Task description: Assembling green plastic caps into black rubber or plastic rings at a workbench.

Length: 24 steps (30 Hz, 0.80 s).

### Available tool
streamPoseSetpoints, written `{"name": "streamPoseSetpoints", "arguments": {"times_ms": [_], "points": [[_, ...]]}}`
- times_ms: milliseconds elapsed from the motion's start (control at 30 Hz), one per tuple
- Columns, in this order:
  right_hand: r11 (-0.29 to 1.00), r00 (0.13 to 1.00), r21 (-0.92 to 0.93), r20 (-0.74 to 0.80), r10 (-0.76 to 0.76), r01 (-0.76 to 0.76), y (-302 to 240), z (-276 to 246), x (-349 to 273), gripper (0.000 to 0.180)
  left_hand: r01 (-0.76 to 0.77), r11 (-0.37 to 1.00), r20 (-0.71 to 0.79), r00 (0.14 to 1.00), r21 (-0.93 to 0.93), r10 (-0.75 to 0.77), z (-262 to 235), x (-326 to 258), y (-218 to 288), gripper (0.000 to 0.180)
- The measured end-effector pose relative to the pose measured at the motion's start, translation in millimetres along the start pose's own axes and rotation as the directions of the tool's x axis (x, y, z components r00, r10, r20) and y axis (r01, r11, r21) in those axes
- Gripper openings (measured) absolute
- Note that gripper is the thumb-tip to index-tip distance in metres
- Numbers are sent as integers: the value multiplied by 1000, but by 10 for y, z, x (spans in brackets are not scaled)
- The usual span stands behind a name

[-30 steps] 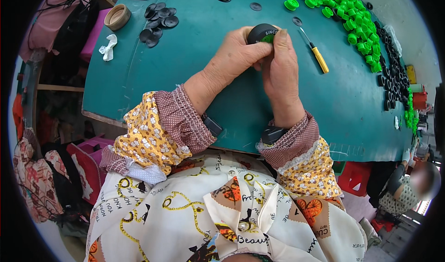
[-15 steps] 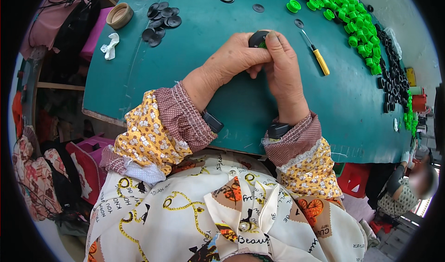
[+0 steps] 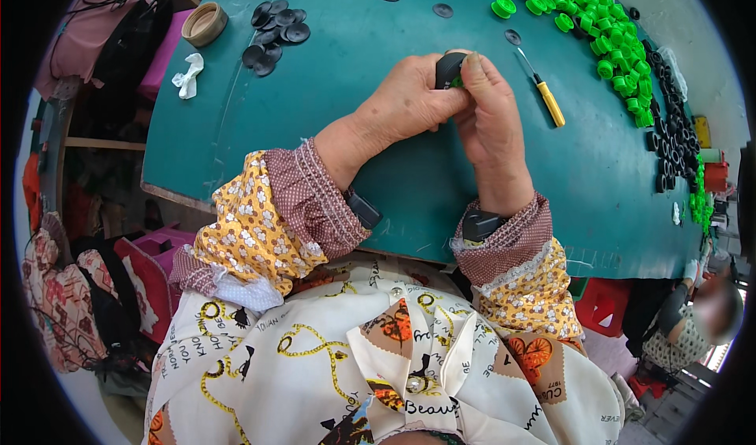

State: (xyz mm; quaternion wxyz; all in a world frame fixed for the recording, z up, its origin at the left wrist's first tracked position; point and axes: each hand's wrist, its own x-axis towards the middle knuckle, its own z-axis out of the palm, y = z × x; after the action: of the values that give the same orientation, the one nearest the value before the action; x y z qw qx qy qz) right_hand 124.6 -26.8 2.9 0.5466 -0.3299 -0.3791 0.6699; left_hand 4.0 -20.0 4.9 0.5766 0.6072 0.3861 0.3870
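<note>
Two hands: both meet over the middle of the green table (image 3: pixel 260 122), closed together on one small part.
Left hand (image 3: pixel 405 102): fingers curled tight, thumb and fingertips pinching the black round piece (image 3: pixel 449 68) from its left side.
Right hand (image 3: pixel 492 118): fingers folded, thumb pressed on the top right of the same black piece; a bit of green part (image 3: pixel 456 82) shows between the two thumbs.
Black round piece: held just above the table top, between the two hands, well in from the near edge; how much of it lies hidden behind the fingers I cannot tell.
Screwdriver (image 3: pixel 542 92): yellow handle, thin metal shaft, lying flat on the table just right of the right hand, not touched.
Green spools (image 3: pixel 610 47): a long heap running along the far right of the table, well apart from the hands.
Black parts (image 3: pixel 669 122): a row along the right rim, beyond the green heap.
Black discs (image 3: pixel 274 29): a loose pile at the far left of the table, with a few single ones farther back near the top edge.
Tape roll (image 3: pixel 204 24): tan ring lying at the far left corner, beside the discs.
White rag (image 3: pixel 187 75): crumpled at the left rim, near the tape roll.
Sleeves: yellow flowered fabric with brown dotted cuffs on both forearms; a dark watch (image 3: pixel 479 224) sits at the right wrist.
</note>
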Motion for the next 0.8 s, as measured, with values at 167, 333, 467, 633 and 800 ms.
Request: {"name": "streamPoseSetpoints", "arguments": {"times_ms": [167,333,467,633,800], "points": [[998,998,22,6,55,-55,-20,-29,15,28,-10,999,-5,1000,38,10,14,19,-1,18],[999,1000,-36,22,18,-18,-16,-35,0,29,4,996,3,1000,-84,-4,18,13,4,17],[991,996,-95,30,-87,90,18,-23,19,33,-7,991,-123,992,-133,-10,27,31,9,18],[995,996,-61,8,-84,84,38,49,8,36,-32,961,-155,988,-275,-12,-9,28,-49,22],[994,983,-60,-153,-100,92,71,66,4,37,40,927,-43,997,-374,-60,-61,52,-76,22]]}}
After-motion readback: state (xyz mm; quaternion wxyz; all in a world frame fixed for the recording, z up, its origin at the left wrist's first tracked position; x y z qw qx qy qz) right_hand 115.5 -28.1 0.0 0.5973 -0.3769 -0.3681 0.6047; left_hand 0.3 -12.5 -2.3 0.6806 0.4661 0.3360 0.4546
